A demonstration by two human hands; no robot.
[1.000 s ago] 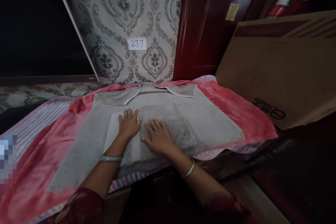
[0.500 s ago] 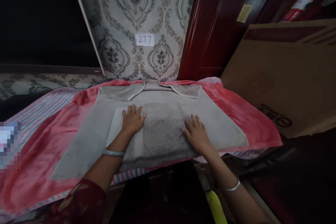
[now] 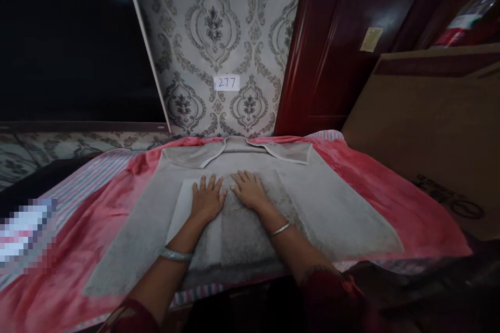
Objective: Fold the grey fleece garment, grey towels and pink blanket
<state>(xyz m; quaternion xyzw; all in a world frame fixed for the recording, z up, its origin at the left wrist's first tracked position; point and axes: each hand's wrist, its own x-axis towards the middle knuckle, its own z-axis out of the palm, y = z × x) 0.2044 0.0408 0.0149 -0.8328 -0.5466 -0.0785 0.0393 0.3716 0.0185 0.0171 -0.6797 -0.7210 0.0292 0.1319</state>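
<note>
Gray and Soft Under Open Fingers (image 3: pixel 211 183)

On the left hand (image 3: pixel 207 200) and right hand (image 3: pixel 252 193), the fingers are spread wide and grip nothing. Both hands rest on a fuzzy patch (image 3: pixel 248 237) near the middle of the frame, on a big gray cloth (image 3: pixel 351 218). I cannot tell if they are one piece. Under that lies a pink blanket (image 3: pixel 429 223). At the right stands a cardboard box (image 3: pixel 422 114). This looks like the smoothing step; the next move seems to need flat, gentle hands.
</note>
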